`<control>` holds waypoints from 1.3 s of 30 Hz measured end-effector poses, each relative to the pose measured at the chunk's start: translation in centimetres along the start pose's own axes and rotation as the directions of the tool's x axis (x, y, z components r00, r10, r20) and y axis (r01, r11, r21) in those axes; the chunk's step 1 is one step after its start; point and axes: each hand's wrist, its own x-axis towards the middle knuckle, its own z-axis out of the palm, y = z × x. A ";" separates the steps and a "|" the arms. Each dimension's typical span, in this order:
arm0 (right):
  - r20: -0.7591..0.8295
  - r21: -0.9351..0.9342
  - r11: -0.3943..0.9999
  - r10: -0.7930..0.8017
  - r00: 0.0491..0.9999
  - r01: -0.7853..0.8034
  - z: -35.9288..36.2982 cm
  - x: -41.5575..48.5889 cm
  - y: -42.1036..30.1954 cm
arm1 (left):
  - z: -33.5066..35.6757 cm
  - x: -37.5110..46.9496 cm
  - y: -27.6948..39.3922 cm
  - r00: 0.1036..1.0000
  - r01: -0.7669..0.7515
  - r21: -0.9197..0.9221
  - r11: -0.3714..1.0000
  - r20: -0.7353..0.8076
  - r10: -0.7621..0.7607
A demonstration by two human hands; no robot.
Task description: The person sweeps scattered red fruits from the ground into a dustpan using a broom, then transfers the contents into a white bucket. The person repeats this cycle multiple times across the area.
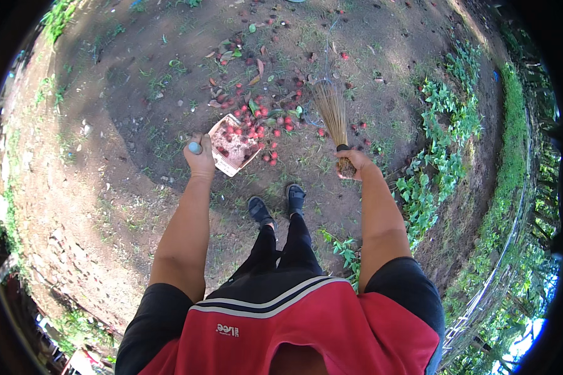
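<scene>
My left hand [199, 154] grips the handle of a dustpan [237, 154], whose tray rests at ground level with dirt and a few red fruits in it. My right hand [353, 164] is closed around the bound end of a stick broom [332, 110], its bristles fanned out away from me over the soil. Between the pan and the broom lie several small red round fruits [288, 120], some right at the pan's edge. Green leaves [253, 107] and dry brown leaves [260, 68] are mixed among them.
Leafy green vines [443, 112] grow on the right, with a grass strip [506, 154] beyond them. A thin blue string [327, 51] lies past the broom tips. More dark and red fruits are scattered farther off. My sandaled feet [260, 211] stand just behind the pan.
</scene>
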 end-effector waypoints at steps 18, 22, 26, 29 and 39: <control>0.295 -0.529 0.844 0.280 0.914 -0.087 11.6 -2.0 10.3 | 1.3 -1.0 0.0 0.995 0.099 -0.006 0.995 0.033 -0.099; 0.272 -0.636 0.771 0.255 0.928 -0.025 6.8 -4.7 6.6 | 1.2 -0.5 -0.5 0.990 0.141 -0.031 0.990 -0.014 -0.141; 0.392 -0.597 0.801 0.246 0.886 0.041 0.6 -7.2 -1.3 | 0.7 -0.4 -0.3 0.996 0.083 0.021 0.996 -0.023 -0.083; 0.380 -0.610 0.787 0.191 0.905 0.091 -0.8 -6.8 -6.7 | 0.6 -0.7 -0.6 0.998 0.059 0.012 0.998 0.000 -0.059; 0.186 -0.911 0.350 -0.125 0.975 0.219 12.1 5.9 -4.8 | 1.1 -1.6 0.4 0.998 -0.005 0.199 0.980 -0.056 0.017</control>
